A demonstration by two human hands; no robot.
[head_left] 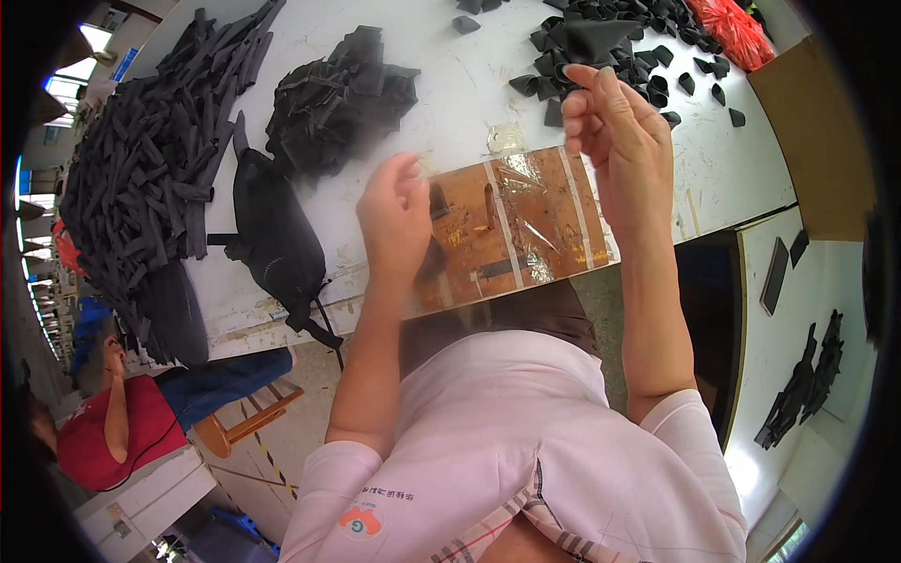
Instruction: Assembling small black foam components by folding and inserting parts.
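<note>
Just beyond the right fingertips lies a blurred dark piece [593,39], at the near edge of a pile of folded dark pieces [659,84]. The right hand [624,131] is raised, with index finger and thumb extended close together and the other fingers curled; whether they grip the piece or have released it cannot be determined. The left hand [394,216] is half curled at the left edge of a brown board [554,225] (its motion blur hides the fingertips), so its grip cannot be confirmed either.

Below and between both sets of fingers, the board bears pale strips and glossy tape. Beyond the left fingers is a heap of flat dark pieces [343,103]; farther left is a larger heap of long dark strips [141,159]. A black bag-like item [272,225] lies between that heap and the left hand.

Progress, by judgement: the folded pieces past the right fingers appear to be completed output, a substantial quantity. The flat pieces past the left fingers appear to be unprocessed stock, with much remaining. Past the folded pile, farthest from the fingers, is a red plastic bag [737,33].
</note>
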